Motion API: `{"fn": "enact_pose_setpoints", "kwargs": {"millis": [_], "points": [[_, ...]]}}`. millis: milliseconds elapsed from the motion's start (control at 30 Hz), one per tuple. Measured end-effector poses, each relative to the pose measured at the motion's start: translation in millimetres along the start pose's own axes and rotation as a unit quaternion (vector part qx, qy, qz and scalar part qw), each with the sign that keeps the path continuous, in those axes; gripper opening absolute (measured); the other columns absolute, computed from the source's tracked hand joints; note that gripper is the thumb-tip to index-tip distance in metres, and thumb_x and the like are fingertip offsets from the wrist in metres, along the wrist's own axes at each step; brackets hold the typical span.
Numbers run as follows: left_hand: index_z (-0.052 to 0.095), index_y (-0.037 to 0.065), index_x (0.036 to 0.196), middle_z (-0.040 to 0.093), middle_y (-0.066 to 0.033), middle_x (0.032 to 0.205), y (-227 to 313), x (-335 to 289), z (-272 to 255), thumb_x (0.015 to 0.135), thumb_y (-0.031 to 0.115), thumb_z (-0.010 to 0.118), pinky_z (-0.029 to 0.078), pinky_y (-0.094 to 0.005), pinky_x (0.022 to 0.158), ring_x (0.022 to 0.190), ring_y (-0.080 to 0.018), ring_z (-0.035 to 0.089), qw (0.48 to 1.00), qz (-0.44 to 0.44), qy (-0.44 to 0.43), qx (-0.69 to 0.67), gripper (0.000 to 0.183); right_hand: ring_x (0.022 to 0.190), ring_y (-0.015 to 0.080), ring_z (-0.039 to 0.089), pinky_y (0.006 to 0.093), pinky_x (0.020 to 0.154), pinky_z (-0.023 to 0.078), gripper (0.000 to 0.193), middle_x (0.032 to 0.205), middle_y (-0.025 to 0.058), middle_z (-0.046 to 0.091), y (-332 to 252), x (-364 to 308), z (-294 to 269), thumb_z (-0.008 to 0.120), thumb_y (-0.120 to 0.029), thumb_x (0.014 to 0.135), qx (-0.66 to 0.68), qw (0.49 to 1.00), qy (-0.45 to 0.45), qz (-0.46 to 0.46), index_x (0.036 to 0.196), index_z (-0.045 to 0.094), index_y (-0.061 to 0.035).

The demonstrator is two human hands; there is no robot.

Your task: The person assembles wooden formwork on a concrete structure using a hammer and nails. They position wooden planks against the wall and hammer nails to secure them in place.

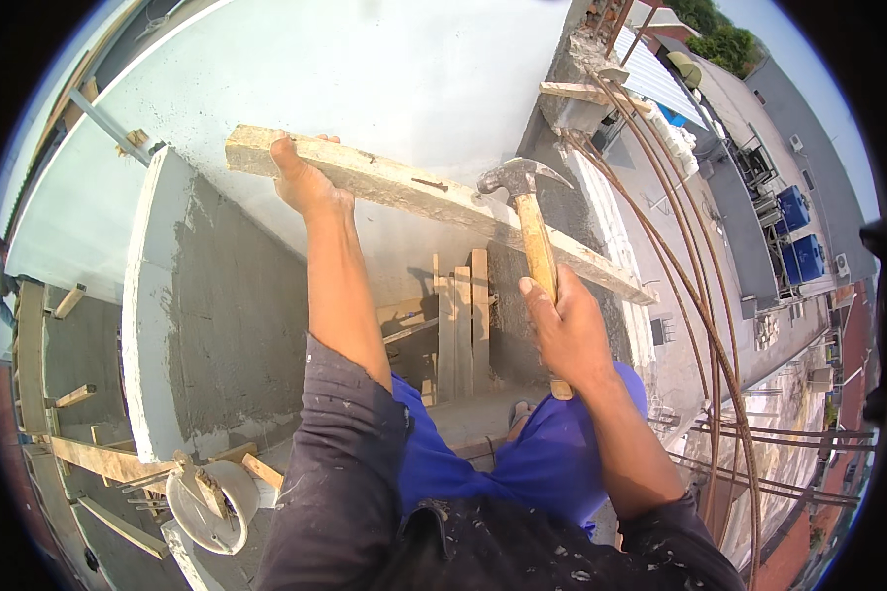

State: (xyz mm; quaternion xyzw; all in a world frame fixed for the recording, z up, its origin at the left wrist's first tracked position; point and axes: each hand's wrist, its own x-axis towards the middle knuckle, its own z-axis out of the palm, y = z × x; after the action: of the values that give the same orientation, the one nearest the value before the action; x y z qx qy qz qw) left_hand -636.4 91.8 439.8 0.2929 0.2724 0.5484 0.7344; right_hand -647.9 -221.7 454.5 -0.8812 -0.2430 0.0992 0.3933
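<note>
A long, rough wooden plank (389, 185) slants in front of me, its left end higher than its right. My left hand (312, 183) is closed around it near that left end, thumb on the near side. A dark nail (431, 183) shows on the plank between my hands; how deep it sits I cannot tell. My right hand (574, 330) grips the wooden handle of a claw hammer (534, 234). The hammer's metal head is up beside the plank, right of the nail, with the claw pointing right. Whether the head touches the wood is unclear.
Bent rusty rebar (705, 325) rises on my right, beyond a ledge with a drop outside. A grey partition wall (232, 305) stands at left. A whitish bucket (189, 514) with tools sits lower left. Upright boards (461, 335) lean below the plank.
</note>
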Motion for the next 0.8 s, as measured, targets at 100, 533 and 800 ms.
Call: {"fn": "enact_pose_setpoints", "kwargs": {"millis": [100, 533, 800], "points": [[0.032, -0.001, 0.147, 0.051, -0.0156, 0.107, -0.6, 1.6, -1.2, 0.084, 0.063, 0.069, 0.055, -0.047, 0.092, 0.105, -0.0307, 0.062, 0.997, 0.033, -0.068, -0.01, 0.097, 0.054, 0.0135, 0.055, 0.0317, 0.05, 0.045, 0.039, 0.07, 0.0065, 0.057, 10.5, 6.0, -42.5, 0.057, -0.036, 0.109, 0.213, 0.976, 0.04, -0.032, 0.117, 0.056, 0.0017], [0.022, 0.008, 0.159, 0.056, -0.0158, 0.094, 11.3, -12.2, 7.5, 0.1, 0.079, 0.013, 0.057, -0.0453, 0.079, 0.086, -0.0267, 0.064, 0.997, 0.062, -0.053, -0.002, 0.093, 0.052, 0.0055, 0.041, 0.0216, 0.045, 0.037, 0.038, 0.069, -0.0009, 0.044, -51.3, 4.7, -1.1, 0.056, -0.035, 0.11, 0.374, 0.896, 0.108, -0.212, 0.125, 0.045, -0.0029], [0.02, 0.005, 0.159, 0.055, -0.0165, 0.092, 9.9, -12.2, 8.0, 0.1, 0.08, 0.014, 0.057, -0.0463, 0.078, 0.082, -0.0278, 0.064, 0.998, 0.048, -0.043, -0.026, 0.096, 0.053, 0.0079, 0.042, 0.0227, 0.046, 0.039, 0.046, 0.072, 0.0026, 0.047, -83.0, 6.5, -51.3, 0.056, -0.036, 0.109, 0.481, 0.799, 0.259, -0.252, 0.136, 0.037, -0.0036]]}}
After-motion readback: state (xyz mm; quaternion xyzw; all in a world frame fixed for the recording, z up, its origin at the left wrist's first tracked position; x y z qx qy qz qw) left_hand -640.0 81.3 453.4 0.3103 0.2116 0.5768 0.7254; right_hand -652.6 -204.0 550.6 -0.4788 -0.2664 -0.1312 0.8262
